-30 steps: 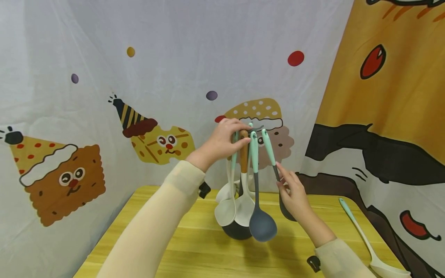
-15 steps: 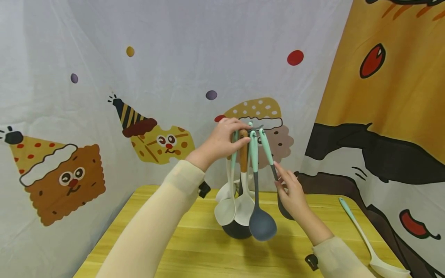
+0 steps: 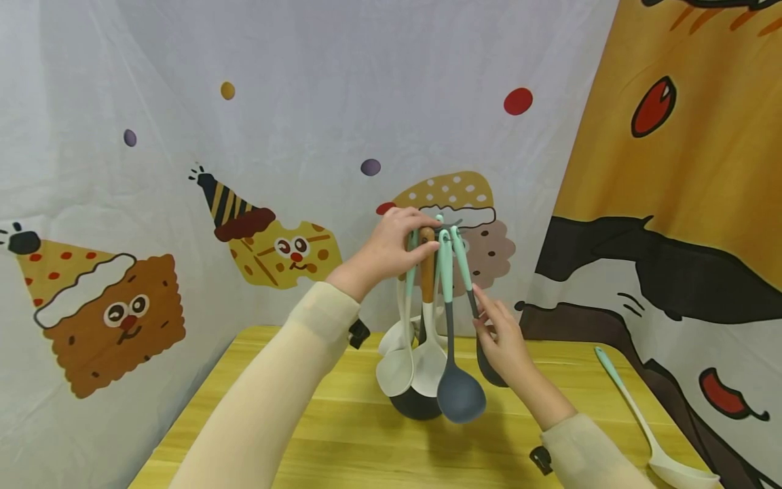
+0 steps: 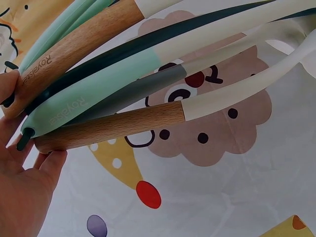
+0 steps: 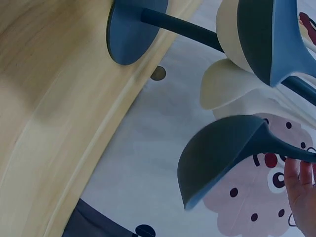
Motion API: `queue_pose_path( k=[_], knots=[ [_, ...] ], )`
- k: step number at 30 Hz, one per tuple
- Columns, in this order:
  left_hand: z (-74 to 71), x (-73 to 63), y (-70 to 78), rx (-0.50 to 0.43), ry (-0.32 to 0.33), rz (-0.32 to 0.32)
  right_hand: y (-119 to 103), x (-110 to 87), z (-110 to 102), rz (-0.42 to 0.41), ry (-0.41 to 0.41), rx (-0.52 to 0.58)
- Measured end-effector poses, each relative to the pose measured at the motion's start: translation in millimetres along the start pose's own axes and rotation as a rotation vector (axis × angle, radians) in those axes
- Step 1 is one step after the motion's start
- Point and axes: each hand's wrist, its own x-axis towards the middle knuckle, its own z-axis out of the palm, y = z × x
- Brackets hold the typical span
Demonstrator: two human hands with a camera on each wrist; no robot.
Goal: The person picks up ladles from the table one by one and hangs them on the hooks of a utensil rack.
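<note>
A utensil stand with a round dark base [image 3: 415, 405] carries several hanging utensils. My left hand [image 3: 387, 248] grips its top, thumb and fingers around the hooks and handle ends, beside a wooden handle [image 4: 74, 54] and a mint handle [image 4: 94, 94]. With the thumb and fingertips of my right hand [image 3: 504, 343] I pinch the grey neck of a mint-handled ladle [image 3: 462, 258]. It leans slightly, its handle end right at the rack's top. Its dark bowl [image 5: 222, 153] hangs free in the right wrist view. Another grey ladle [image 3: 461, 394] hangs at the front.
White utensils [image 3: 397, 372] hang on the stand's left side. A white ladle [image 3: 678, 472] with a mint handle lies at the right of the wooden table [image 3: 342, 441]. A printed cloth [image 3: 293, 136] hangs behind the table.
My right hand has moved left with the grey ladle, bringing its handle closer to the stand and the front ladle. My left hand has stayed on the stand's top.
</note>
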Motion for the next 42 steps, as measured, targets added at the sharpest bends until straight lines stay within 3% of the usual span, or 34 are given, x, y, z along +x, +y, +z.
queue_pose_path(
  k=[22, 26, 35, 42],
  knots=[
    [3.5, -1.2, -1.8, 0.01, 0.015, 0.006, -3, -0.7, 11, 0.04, -0.078, 0.089],
    [4.6, -1.5, -0.8, 0.005, 0.019, 0.004, 0, -3.9, 8, 0.059, -0.098, 0.091],
    [8.8, -0.7, 0.2, 0.014, 0.026, -0.001, 19, -16.9, -7, 0.025, -0.062, 0.038],
    [10.4, -0.3, 2.1, 0.033, 0.038, -0.007, 35, -29.8, -20, 0.082, -0.088, 0.011]
  ],
)
